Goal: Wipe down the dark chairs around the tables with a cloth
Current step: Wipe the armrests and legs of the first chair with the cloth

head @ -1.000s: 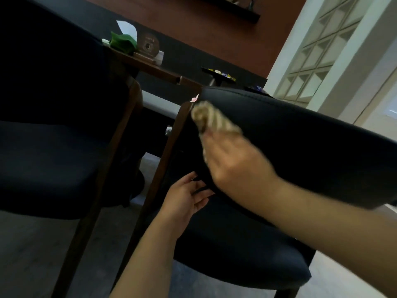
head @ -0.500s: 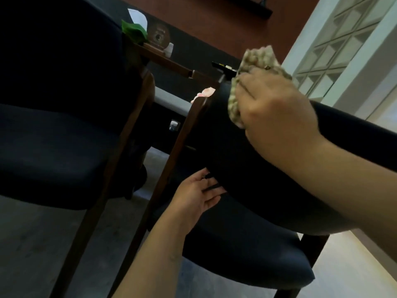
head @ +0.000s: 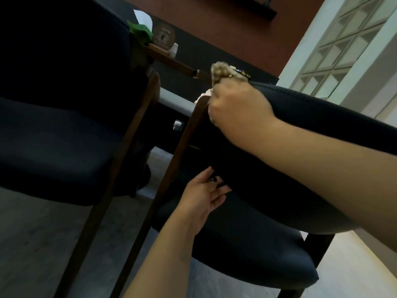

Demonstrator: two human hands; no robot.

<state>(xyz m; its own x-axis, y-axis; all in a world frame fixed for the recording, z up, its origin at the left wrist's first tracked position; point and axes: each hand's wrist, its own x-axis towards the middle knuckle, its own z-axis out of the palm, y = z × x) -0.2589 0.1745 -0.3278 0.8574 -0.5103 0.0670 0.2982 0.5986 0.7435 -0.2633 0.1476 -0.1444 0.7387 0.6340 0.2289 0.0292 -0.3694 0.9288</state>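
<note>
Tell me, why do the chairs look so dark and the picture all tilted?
In the head view, light comes only from the bright window wall at right, so the near chair and left chair lose detail; the head-worn camera is tilted; the right hand and cloth look slightly blurred.

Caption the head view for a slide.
Right hand wipes the dark chair's backrest with a cloth; left hand steadies it below.

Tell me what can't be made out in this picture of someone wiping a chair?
- Head view: most of the cloth, covered by the right hand.
- Left hand: fingertips tucked under the chair's backrest.
- Small items on the table: too far and blurred to identify.
- Neighbouring chair: cut off at left.
</note>
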